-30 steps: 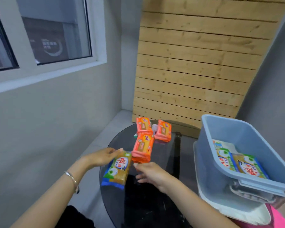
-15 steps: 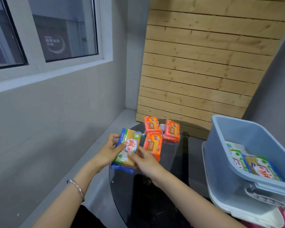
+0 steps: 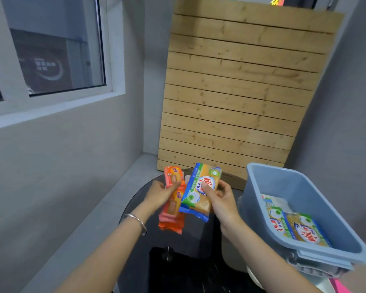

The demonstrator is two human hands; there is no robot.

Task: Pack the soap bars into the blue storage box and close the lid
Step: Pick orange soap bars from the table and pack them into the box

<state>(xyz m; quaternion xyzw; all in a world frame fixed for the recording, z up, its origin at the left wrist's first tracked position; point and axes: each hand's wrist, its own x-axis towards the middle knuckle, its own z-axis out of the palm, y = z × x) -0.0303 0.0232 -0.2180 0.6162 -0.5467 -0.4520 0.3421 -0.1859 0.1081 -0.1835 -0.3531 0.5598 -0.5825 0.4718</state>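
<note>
My right hand (image 3: 221, 200) grips a yellow soap bar in a blue and green wrapper (image 3: 200, 190), held upright above the round dark glass table (image 3: 184, 246). My left hand (image 3: 159, 195) is closed on an orange soap bar (image 3: 173, 176), thumb across its face. A second orange soap bar (image 3: 171, 216) lies just below it, blurred. The blue storage box (image 3: 283, 176) stands open at the right of the table, tilted. Two yellow-green soap bars (image 3: 304, 229) lie in its bottom. A pale lid (image 3: 251, 273) shows under the box.
A slatted wooden panel (image 3: 237, 92) leans against the far wall behind the table. A grey wall with a window (image 3: 51, 60) runs along the left. Something pink (image 3: 340, 286) shows at the bottom right corner.
The yellow soap bar has passed from both hands to my right hand and moved right, towards the box. My left hand has let go of it and closed on an orange bar.
</note>
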